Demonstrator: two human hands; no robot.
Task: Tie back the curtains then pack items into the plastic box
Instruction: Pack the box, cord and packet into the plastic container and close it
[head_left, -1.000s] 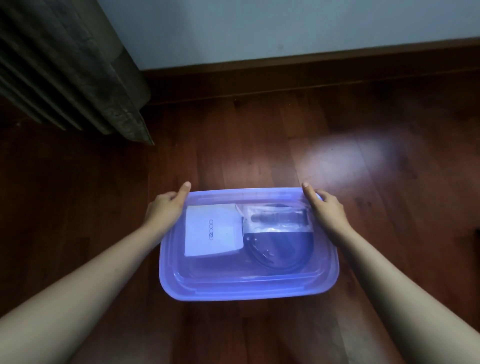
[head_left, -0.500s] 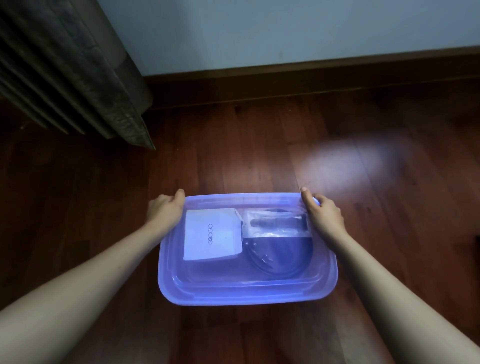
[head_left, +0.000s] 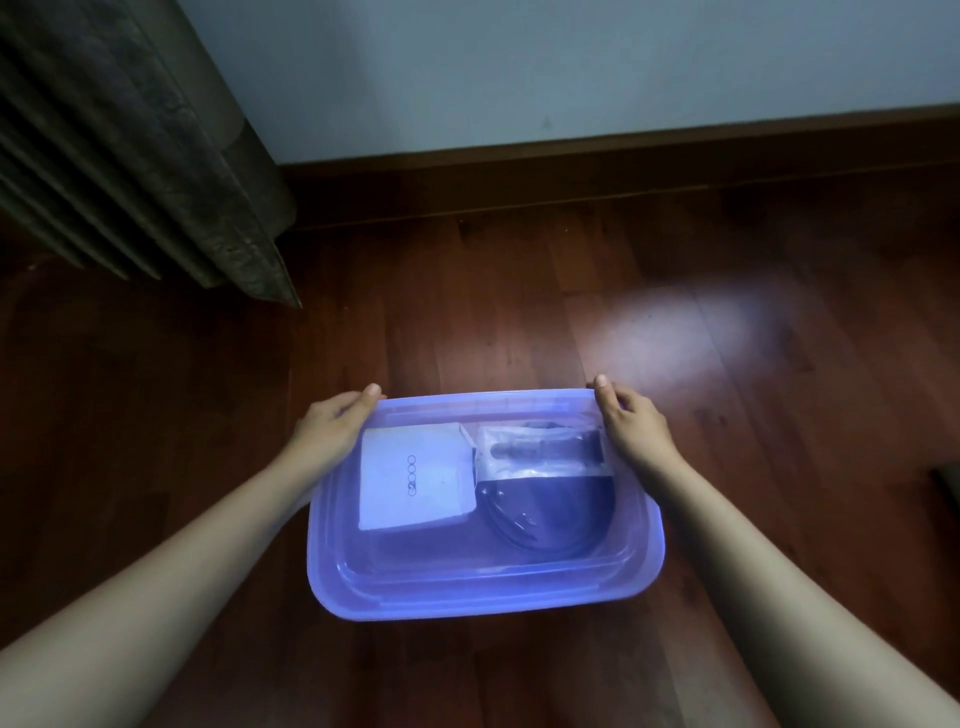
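Observation:
A translucent blue plastic box (head_left: 483, 597) with its lid on sits on the wooden floor in front of me. Through the lid I see a small white carton (head_left: 415, 480) on the left, a clear bag with a dark item (head_left: 540, 454) at the far right, and a coiled dark cable (head_left: 550, 525) below the bag. My left hand (head_left: 332, 431) grips the far left corner of the box, thumb on the lid's edge. My right hand (head_left: 634, 431) grips the far right corner the same way.
A grey pleated curtain (head_left: 130, 156) hangs down to the floor at the far left. A dark wooden baseboard (head_left: 623, 156) runs under a pale wall behind the box. A dark object (head_left: 948, 491) shows at the right edge.
Both hands stay on the far corners of the box. The box and the wall sit slightly lower in view, as my head has tilted a little.

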